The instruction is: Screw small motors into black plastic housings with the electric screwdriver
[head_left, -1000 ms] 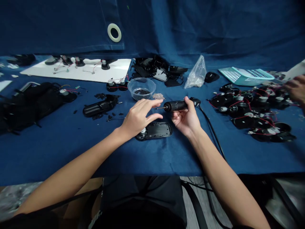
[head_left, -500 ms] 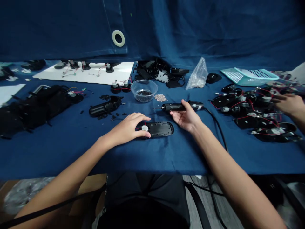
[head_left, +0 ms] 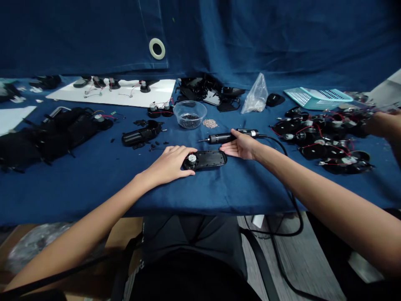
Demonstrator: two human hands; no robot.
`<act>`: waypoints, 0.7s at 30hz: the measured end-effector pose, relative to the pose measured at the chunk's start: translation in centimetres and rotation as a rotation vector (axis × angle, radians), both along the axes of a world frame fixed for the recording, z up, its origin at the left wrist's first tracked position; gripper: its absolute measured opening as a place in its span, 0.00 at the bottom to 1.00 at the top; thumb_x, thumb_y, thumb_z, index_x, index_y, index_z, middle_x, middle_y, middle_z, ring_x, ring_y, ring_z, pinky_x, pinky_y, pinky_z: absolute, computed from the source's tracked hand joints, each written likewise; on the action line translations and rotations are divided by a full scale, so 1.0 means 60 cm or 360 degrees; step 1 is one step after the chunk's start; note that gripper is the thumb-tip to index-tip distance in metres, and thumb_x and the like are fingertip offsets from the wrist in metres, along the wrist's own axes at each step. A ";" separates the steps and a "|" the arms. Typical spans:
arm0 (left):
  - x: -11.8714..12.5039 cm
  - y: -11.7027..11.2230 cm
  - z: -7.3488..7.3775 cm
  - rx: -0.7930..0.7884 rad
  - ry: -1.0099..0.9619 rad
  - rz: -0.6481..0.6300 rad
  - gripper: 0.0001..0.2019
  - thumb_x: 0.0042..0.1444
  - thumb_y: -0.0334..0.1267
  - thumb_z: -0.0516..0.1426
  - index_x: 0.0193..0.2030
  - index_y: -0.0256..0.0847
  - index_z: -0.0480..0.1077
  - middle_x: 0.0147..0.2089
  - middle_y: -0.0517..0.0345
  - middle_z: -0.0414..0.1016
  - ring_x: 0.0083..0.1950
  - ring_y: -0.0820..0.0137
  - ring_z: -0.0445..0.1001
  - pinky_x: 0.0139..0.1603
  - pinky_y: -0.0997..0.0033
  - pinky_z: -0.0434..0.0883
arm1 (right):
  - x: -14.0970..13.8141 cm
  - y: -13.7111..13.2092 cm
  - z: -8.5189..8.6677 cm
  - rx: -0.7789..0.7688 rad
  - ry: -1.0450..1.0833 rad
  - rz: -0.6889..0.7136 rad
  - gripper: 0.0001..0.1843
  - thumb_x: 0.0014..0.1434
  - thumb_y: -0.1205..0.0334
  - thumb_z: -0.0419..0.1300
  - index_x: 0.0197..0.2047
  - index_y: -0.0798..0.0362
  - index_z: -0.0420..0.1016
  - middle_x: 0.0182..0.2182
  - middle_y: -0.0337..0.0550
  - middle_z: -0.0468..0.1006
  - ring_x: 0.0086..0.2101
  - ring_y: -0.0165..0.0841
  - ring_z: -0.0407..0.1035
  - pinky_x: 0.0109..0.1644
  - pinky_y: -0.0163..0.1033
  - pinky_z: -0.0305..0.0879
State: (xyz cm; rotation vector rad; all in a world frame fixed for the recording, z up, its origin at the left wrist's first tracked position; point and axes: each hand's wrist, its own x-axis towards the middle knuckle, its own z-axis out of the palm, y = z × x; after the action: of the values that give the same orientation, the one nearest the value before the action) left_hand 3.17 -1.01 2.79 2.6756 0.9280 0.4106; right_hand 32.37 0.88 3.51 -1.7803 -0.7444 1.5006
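While the left hand presses the housing open-palmed and the right hand lies released beside the screwdriver, cable drag could roll it.

Left hand, right hand: bare. Forearms uncovered along whole visible length. Dark, near-black garment over torso and lap, plain fabric, soft folds. Thin black strap runs under left arm toward lap.
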 end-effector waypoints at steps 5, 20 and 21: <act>-0.022 -0.006 -0.005 0.0031 -0.0098 0.0082 0.31 0.59 0.55 0.58 0.64 0.44 0.58 0.64 0.51 0.64 0.64 0.57 0.63 0.64 0.55 0.60 | -0.018 -0.044 0.010 0.0340 -0.0652 0.0258 0.25 0.69 0.50 0.46 0.34 0.60 0.73 0.32 0.56 0.79 0.29 0.36 0.73 0.41 0.45 0.74; -0.004 -0.013 0.018 0.0263 -0.0082 0.0001 0.41 0.55 0.59 0.61 0.67 0.39 0.52 0.67 0.43 0.60 0.68 0.55 0.58 0.66 0.55 0.54 | -0.080 -0.099 0.038 0.1742 -0.1935 0.1915 0.22 0.63 0.55 0.59 0.58 0.54 0.73 0.55 0.58 0.66 0.54 0.46 0.65 0.59 0.53 0.64; 0.002 -0.007 0.025 0.0242 -0.0017 -0.0054 0.41 0.54 0.59 0.61 0.67 0.38 0.53 0.66 0.43 0.62 0.67 0.56 0.59 0.67 0.56 0.53 | -0.079 -0.095 0.039 0.1743 -0.1906 0.1943 0.22 0.63 0.57 0.59 0.58 0.54 0.73 0.54 0.58 0.66 0.54 0.45 0.66 0.59 0.52 0.64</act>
State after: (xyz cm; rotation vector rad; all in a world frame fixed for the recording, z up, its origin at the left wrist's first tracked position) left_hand 3.26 -1.46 4.26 2.8185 0.8796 0.5069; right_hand 27.60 -4.85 5.83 -1.0544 -2.8410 0.0139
